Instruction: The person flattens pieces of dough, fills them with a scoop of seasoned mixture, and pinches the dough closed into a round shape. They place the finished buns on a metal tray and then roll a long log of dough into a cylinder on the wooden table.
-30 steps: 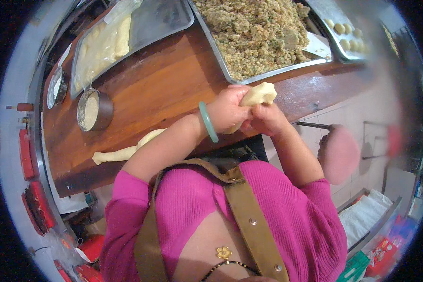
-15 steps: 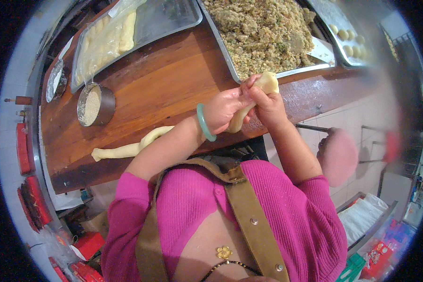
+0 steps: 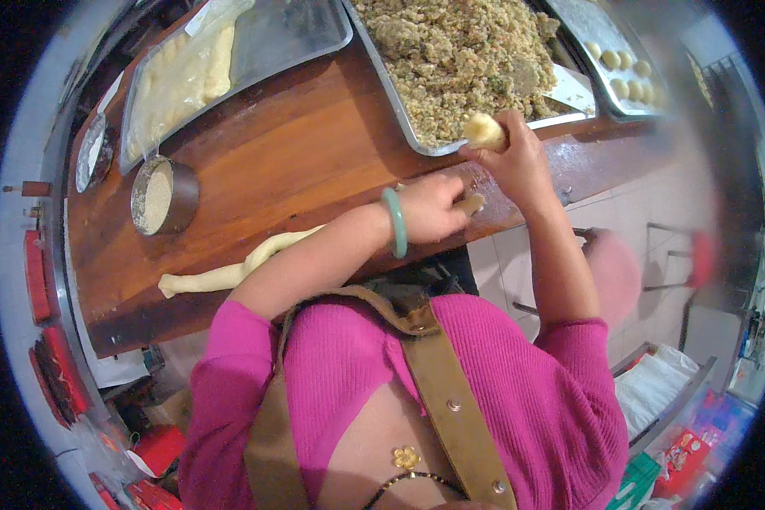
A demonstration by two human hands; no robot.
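My right hand (image 3: 518, 157) is closed around a pale lump of dough (image 3: 484, 132), with its rough yellowish end facing out. It is raised over the near edge of the filling tray. Lower and to the left, my left hand (image 3: 438, 206), wearing a green bangle on the wrist, is palm down at the table's front edge. A short dull tan end (image 3: 470, 204) shows at its fingers, and I cannot tell what it belongs to. A long rope of dough (image 3: 217, 279) lies on the wooden table (image 3: 289, 136), partly hidden behind my left forearm.
A metal tray (image 3: 416, 140) of crumbly filling with a scraper (image 3: 569, 89) stands beyond my hands. Farther right is a tray of dough balls (image 3: 625, 59). At left are a tray of plastic-covered dough (image 3: 178, 85) and a round tin of pale grains (image 3: 163, 195). A pink stool (image 3: 612, 276) stands at right.
My hands were together on one strand of dough and are now apart. The right hand has lifted away slightly with a lump of dough; the left has turned palm down and lower.
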